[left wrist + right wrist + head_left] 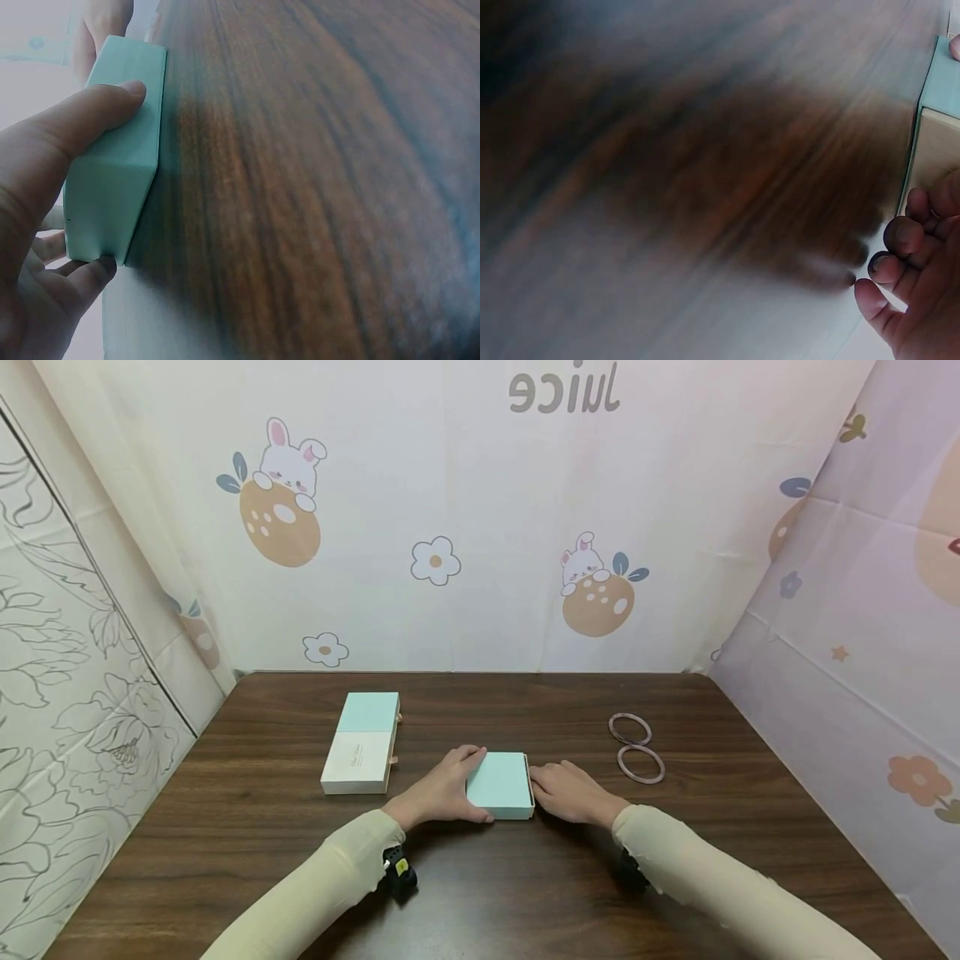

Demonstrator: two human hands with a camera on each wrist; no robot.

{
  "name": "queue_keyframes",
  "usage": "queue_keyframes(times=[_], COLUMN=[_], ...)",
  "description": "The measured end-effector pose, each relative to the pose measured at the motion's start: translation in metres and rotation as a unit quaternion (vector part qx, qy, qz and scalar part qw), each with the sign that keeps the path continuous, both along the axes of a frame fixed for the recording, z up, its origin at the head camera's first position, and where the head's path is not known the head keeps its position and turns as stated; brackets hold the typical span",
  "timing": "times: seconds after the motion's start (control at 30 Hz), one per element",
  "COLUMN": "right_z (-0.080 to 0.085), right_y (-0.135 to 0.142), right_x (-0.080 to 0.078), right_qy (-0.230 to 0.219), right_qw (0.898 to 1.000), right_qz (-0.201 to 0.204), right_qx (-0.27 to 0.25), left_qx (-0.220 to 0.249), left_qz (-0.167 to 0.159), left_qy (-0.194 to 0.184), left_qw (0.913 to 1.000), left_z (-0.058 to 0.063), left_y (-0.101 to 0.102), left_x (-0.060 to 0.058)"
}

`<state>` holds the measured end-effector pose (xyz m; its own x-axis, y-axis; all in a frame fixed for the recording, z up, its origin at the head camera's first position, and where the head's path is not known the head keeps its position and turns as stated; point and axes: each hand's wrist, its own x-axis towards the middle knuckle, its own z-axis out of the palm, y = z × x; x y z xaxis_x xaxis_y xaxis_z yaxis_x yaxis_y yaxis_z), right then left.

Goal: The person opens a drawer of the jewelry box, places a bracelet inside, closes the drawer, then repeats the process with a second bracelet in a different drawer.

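Head view: mint-green drawer box (pixel 497 781) flat on the wood-grain surface (pixel 517 893), between the hands; left hand (pixel 442 785) spans its left end, right hand (pixel 567 791) at its right end. Left wrist view: left fingers clamped on the box, thumb on the near wall, a fingertip at the far corner. Right wrist view: cream drawer face (pixel 936 146) at the sleeve's end; right fingers curled beside it, pinch or mere contact cannot be told. Judgement: brace the sleeve lightly, since squeezed card walls could bind the drawer; keep any push or pull straight and level.
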<state>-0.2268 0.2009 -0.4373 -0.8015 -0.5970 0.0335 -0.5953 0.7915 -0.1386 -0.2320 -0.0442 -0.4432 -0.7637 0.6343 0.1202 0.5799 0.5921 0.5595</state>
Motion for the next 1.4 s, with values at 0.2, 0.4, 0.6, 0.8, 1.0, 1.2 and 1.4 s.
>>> queue_keyframes(times=[0.2, 0.4, 0.6, 0.8, 1.0, 1.2, 1.4], right_z=[-0.001, -0.001, 0.0, 0.003, 0.011, 0.016, 0.017], right_y=[-0.003, -0.003, -0.005, -0.002, 0.004, 0.014, 0.017], right_x=[0.0, 0.0, -0.001, 0.0, -0.003, -0.014, -0.026], right_qy=[-0.017, -0.019, -0.025, -0.031, -0.032, -0.033, -0.047], right_qw=[1.0, 1.0, 1.0, 0.999, 0.999, 0.998, 0.997], right_qz=[0.003, 0.001, -0.001, 0.0, -0.01, -0.026, -0.034], right_qx=[0.0, 0.006, 0.001, -0.007, -0.032, -0.054, -0.047], left_qx=[0.0, -0.002, 0.0, 0.006, 0.011, 0.006, -0.015], left_qz=[-0.007, -0.008, -0.009, -0.011, -0.002, 0.008, 0.062], left_qy=[0.009, 0.016, 0.019, 0.008, -0.016, -0.009, 0.021], left_qw=[0.9999, 0.9998, 0.9998, 0.9999, 0.9998, 0.9999, 0.9978], left_z=[0.0, 0.0, 0.001, 0.001, 0.002, 0.005, 0.006], left_y=[0.001, 0.001, 0.001, 0.001, -0.002, -0.008, -0.011], left_x=[-0.001, -0.001, -0.001, 0.001, 0.003, 0.014, 0.035])
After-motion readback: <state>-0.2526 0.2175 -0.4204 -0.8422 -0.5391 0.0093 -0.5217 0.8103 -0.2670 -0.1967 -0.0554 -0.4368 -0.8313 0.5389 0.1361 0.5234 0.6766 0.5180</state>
